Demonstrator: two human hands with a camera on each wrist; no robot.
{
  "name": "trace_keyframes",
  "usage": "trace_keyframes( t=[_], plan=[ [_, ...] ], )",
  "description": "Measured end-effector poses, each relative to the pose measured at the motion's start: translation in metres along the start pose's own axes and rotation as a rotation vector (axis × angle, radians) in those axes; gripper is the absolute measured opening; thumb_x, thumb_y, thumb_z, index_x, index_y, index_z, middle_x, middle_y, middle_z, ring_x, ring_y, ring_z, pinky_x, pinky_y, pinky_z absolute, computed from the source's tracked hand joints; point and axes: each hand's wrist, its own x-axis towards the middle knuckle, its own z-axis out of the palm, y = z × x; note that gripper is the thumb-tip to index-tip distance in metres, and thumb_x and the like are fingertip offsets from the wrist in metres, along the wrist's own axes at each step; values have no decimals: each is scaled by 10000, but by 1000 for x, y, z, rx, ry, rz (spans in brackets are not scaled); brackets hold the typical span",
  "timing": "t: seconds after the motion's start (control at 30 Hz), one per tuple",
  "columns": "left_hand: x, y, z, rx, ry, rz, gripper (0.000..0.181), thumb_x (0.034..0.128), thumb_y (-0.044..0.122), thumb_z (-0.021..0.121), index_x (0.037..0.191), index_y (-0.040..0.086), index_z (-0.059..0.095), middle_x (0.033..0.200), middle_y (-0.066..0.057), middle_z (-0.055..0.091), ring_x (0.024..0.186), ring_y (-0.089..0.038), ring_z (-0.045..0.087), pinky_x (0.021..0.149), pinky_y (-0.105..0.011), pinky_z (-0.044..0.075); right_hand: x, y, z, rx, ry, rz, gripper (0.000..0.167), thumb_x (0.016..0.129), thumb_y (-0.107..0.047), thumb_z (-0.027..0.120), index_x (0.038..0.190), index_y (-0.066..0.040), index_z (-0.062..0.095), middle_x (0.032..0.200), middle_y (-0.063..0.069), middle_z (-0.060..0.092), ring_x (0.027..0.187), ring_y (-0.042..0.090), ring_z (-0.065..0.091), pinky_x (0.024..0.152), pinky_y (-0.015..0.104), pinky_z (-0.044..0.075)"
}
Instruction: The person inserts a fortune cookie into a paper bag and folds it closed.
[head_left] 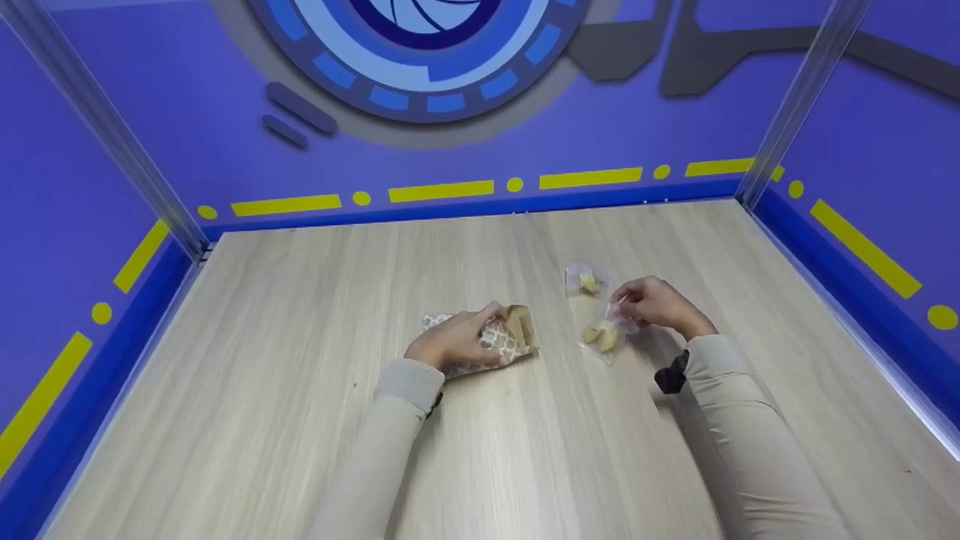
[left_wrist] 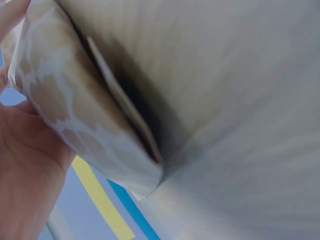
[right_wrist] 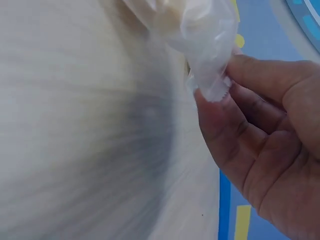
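Observation:
My left hand [head_left: 456, 339] grips a small paper bag [head_left: 507, 342] with brown giraffe-like spots on white. The bag lies on its side, its brown mouth gaping to the right; in the left wrist view the spotted bag [left_wrist: 75, 100] has a folded edge. At the right, my right hand [head_left: 660, 306] pinches the crimped end of a clear wrapper that holds a fortune cookie [head_left: 601, 336]. The right wrist view shows thumb and fingertips on that wrapper [right_wrist: 212, 75]. Just behind lies another wrapped fortune cookie [head_left: 589, 283], apart from both hands.
A pale wood-grain table [head_left: 300, 315] carries everything. Blue panels [head_left: 465, 165] with yellow dashes wall its back and both sides, with metal posts [head_left: 802, 90] at the corners.

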Motion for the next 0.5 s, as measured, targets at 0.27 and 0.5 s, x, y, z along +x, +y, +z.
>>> trace_keyframes(
  t=[0.27,0.5],
  plan=[
    [-1,2,-1,-4,-5,-1,667,779,398,754,1337,280,409,1241,-79,603,1103,-221,578,950,-416,468,4,-7,6,97,82,31,277,898,-6,524,1143,95,603,942,166,659,674,97,584,607,273,542],
    [-1,1,-1,-15,-3,24,663,779,388,759,1327,249,413,1222,-83,610,1072,-218,584,938,-409,469,9,-15,14,213,143,76,287,921,-16,515,1170,110,584,979,158,651,740,82,613,633,245,556]
  ],
)
